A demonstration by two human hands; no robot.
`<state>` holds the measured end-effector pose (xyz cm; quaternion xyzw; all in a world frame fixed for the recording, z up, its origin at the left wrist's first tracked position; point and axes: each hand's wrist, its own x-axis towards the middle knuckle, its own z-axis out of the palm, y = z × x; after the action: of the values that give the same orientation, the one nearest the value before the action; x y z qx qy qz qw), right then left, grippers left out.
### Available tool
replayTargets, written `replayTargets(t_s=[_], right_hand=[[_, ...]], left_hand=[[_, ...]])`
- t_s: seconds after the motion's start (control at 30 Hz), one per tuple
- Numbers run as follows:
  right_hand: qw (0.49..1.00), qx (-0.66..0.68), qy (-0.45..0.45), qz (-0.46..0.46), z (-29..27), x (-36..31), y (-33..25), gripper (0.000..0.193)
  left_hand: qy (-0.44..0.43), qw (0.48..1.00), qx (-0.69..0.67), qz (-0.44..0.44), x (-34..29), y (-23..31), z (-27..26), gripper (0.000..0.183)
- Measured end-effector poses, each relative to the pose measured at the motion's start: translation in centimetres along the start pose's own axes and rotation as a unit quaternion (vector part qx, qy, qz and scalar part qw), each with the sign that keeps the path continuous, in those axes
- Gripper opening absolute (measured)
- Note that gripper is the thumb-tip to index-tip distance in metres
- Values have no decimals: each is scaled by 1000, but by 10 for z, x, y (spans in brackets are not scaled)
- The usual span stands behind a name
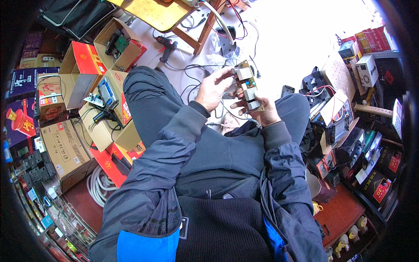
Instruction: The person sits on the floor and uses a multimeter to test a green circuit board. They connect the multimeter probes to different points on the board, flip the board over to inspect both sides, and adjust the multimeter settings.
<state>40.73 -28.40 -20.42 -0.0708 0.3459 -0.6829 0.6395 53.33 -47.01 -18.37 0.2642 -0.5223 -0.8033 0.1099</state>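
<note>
Between my two hands, above my lap, a circuit board with silvery finned heat sinks and small coils is held up at a tilt. My left hand grips its upper left edge with thumb and fingers. At the board's lower end, my right hand is closed around the edge, its fingers partly behind the board. Dark cables lie on the pale floor beyond my hands. The underside of the board is hidden from view.
A yellow-topped wooden stool stands ahead, with a black glue gun-like tool on the floor by it. Open cardboard boxes crowd my left. To my right are a box with red wires, a white vented case and stacked electronics.
</note>
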Motion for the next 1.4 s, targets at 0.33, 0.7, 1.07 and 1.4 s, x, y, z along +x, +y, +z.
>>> replayTargets(t_s=[0.33,0.7,1.07,1.4], right_hand=[[1000,-11,-2,19,-1,0,0,61],[990,-127,64,-19,16,2,-3,87],[976,-189,96,-47,24,3,-5,94],[867,-438,181,-153,21,12,1,112]], left_hand=[[30,999,27,29,2,-6,0,34],[59,998,19,19,0,-1,-1,27],[69,995,-73,-13,6,-14,-11,27],[78,988,-102,-85,8,-16,-13,35]])
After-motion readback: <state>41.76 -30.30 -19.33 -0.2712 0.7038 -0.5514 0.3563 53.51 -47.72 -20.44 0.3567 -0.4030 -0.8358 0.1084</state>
